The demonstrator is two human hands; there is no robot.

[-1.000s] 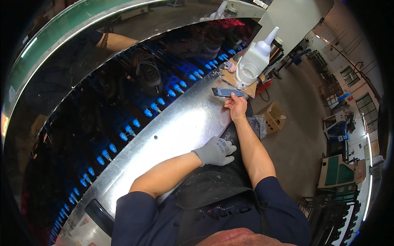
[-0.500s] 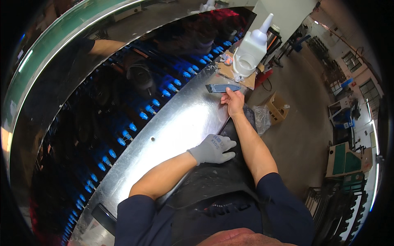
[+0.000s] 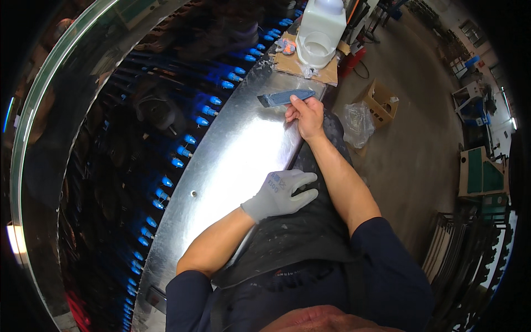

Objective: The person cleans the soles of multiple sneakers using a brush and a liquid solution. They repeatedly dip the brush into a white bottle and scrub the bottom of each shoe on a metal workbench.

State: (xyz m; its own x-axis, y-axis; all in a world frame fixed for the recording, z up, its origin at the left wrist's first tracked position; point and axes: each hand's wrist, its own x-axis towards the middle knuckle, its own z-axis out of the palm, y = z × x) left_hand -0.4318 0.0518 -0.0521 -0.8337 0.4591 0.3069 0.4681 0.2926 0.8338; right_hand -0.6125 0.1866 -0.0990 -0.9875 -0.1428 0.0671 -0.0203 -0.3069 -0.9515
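Note:
My bare right hand pinches a flat blue-grey strip with a dark, slanted end, by its right end between thumb and fingers. The strip points left over the far part of a shiny metal worktop; I cannot tell whether it touches the metal. My left hand wears a light grey glove and holds nothing, its thumb and fingers apart. It hovers by the worktop's near edge, in front of my dark apron. Past the strip, a white plastic bottle stands with a clear round cup at its front.
Under the bottle lies a cardboard piece with a small orange-and-pink lump. Blue-tipped fittings line the worktop's left side, beside dark glossy panelling. On the floor at right are a cardboard box and clear plastic wrap.
The view has shifted, so the bottle and worktop sit higher and further left. The strip, still in my right hand, looks slightly larger. My left hand stays open near the edge.

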